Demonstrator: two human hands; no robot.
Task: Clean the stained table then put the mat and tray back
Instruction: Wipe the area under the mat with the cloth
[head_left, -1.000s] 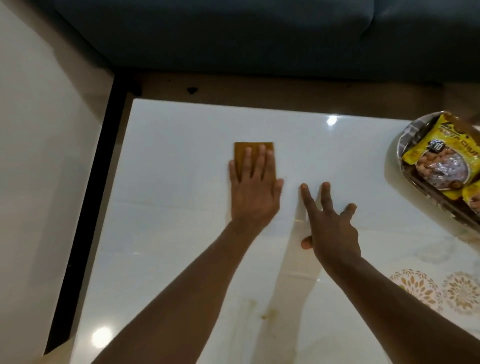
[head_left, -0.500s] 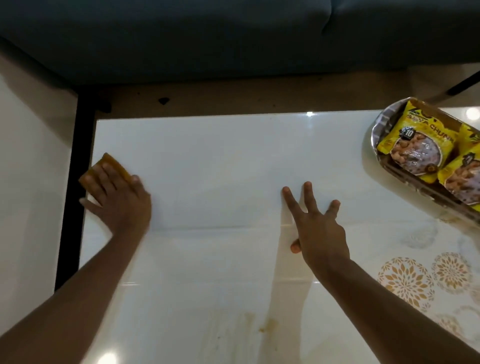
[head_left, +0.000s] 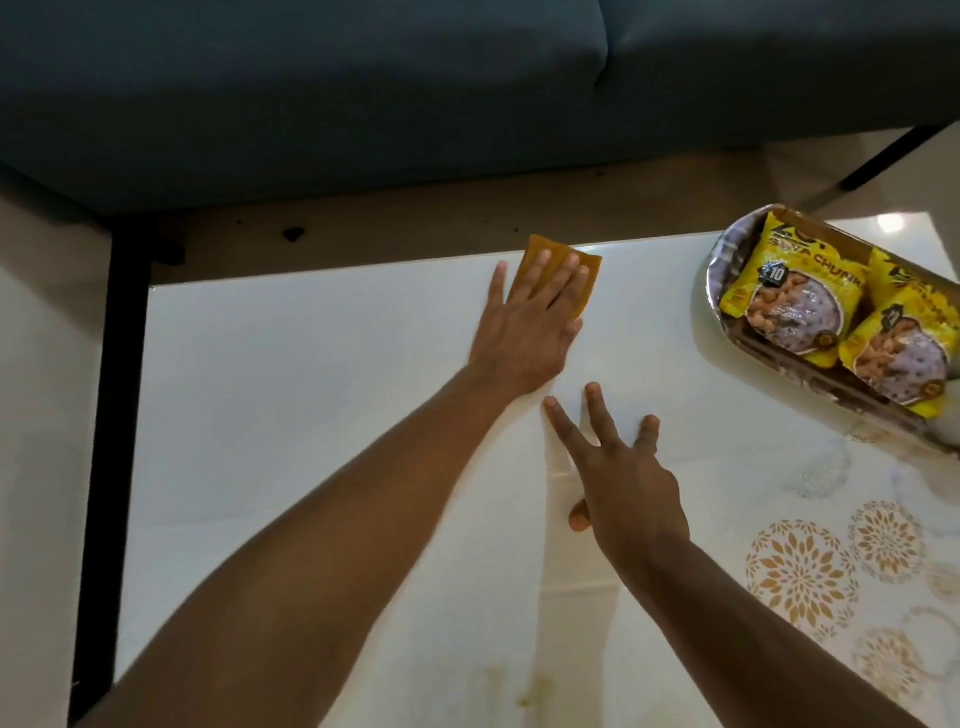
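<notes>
1. Table (head_left: 311, 415), white and glossy, stood in front of a dark sofa (head_left: 363, 78), with yellowish stains (head_left: 524, 691) at its near edge.
2. Left hand (head_left: 524, 332) pressed flat, fingers straight, on an orange cloth (head_left: 537, 254) at the table's far edge.
3. Right hand (head_left: 623, 483) rested on the table, fingers spread.
4. Tray (head_left: 722, 270) of yellow snack packets (head_left: 784, 296) sat at the table's far right; a patterned mat (head_left: 831, 571) lay below it.

Tray (head_left: 722, 270) of yellow packets on patterned mat (head_left: 810, 577), table (head_left: 311, 395) stained
</notes>
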